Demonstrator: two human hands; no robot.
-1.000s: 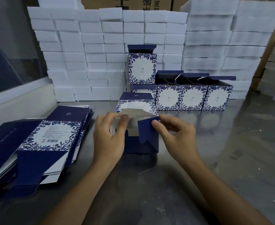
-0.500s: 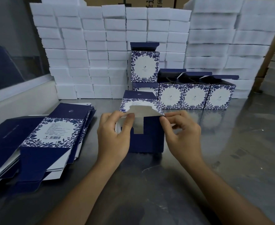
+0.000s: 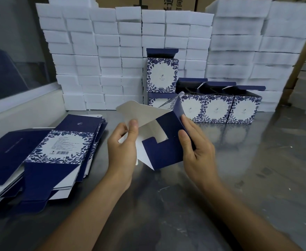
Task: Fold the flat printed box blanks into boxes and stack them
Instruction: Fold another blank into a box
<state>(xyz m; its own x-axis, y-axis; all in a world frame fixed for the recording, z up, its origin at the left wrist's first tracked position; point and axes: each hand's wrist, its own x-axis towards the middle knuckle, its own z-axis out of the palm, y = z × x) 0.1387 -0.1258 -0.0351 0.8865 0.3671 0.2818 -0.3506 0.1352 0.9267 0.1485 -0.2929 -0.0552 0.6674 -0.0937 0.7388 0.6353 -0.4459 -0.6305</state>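
Note:
A half-folded navy and white box [image 3: 164, 147] hangs tilted above the steel table [image 3: 248, 178], its white inside and notched bottom flaps facing me. My left hand [image 3: 122, 151] pinches a white flap at its left side. My right hand [image 3: 196, 151] grips the navy right wall, thumb in front. A pile of flat printed blanks [image 3: 40, 154] lies at the left. Three folded boxes [image 3: 219, 107] with open lids stand in a row behind. Left of that row stand two more, one box [image 3: 162, 75] on top of the other.
Walls of white foam blocks [image 3: 103, 57] rise behind the boxes and at the right. Brown cartons [image 3: 145, 2] show above them. A glass partition [image 3: 12, 51] with a pale ledge runs along the left.
The box has been lifted off the table and tilted, its bottom turned toward me. The navy flap that lay closed has swung open and both hands have shifted their grip.

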